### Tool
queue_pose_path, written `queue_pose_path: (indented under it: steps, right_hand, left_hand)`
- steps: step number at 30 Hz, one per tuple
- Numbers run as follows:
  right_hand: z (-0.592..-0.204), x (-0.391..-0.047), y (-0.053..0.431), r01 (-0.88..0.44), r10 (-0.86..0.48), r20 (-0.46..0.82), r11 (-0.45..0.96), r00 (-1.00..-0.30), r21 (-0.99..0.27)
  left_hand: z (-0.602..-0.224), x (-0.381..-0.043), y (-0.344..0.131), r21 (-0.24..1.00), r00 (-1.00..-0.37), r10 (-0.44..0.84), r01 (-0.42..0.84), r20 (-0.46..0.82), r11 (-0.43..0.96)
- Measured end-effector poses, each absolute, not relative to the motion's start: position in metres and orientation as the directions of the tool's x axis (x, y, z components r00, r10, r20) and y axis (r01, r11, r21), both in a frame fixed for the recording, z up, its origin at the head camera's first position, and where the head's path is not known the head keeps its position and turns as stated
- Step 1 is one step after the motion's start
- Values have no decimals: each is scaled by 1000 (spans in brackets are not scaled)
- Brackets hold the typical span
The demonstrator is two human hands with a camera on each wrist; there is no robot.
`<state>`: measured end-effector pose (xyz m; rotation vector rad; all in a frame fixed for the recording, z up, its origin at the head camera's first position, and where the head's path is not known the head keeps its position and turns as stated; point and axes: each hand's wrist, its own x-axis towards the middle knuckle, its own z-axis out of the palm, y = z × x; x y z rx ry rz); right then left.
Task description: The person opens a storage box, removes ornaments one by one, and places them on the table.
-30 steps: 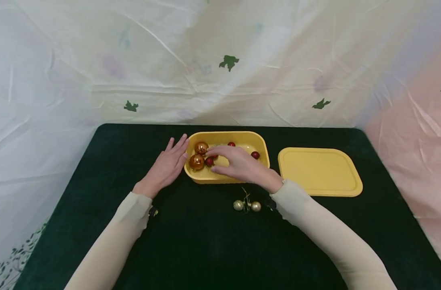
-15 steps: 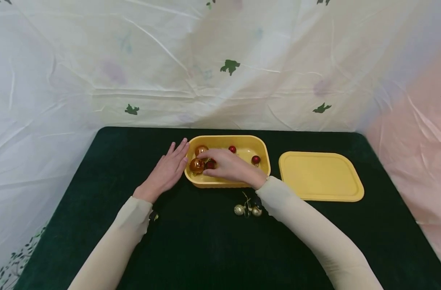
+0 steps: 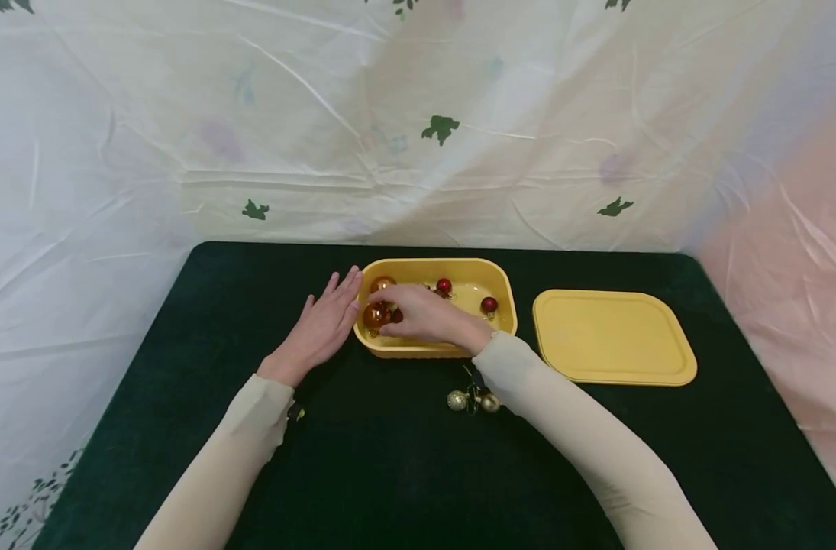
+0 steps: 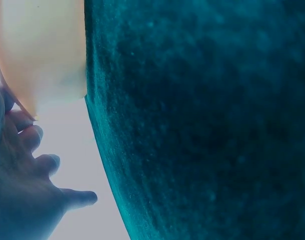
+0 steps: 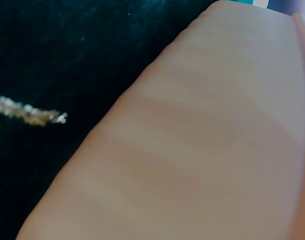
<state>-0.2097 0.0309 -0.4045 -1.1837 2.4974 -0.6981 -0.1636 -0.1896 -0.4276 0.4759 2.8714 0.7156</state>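
A yellow box stands at the back of the table with several baubles in it. My left hand lies along its left end, fingers straight and touching the rim; the left wrist view shows that hand spread beside the box wall. Inside the box, my right hand curves thumb and fingers about a shiny orange bauble; whether they grip it I cannot tell. A second orange bauble sits behind. Beside the thumb a dark red bauble is partly covered. The right wrist view shows mostly box wall.
To the right lies a flat yellow lid. Two small gold baubles with cords rest in front of the box, near the right sleeve. Red baubles sit in the box's right part. Cloth hangs behind the table.
My right hand has moved left inside the box, from over the dark red bauble to the front orange one, its thumb and fingers closer together. My left hand stays at the box end.
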Motion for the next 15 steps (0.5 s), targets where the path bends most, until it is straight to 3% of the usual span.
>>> queue_pose_path:
  steps: [10, 15]
  right_hand:
    - [-413, -206, 26, -620, -744, -112, 620, -658, -481]
    - [-411, -207, 26, -633, -747, -70, 606, -661, -481]
  left_hand:
    - [-430, -160, -186, 497, -940, 332, 251, -79, 831]
    - [-426, -160, -186, 496, -945, 323, 252, -60, 831]
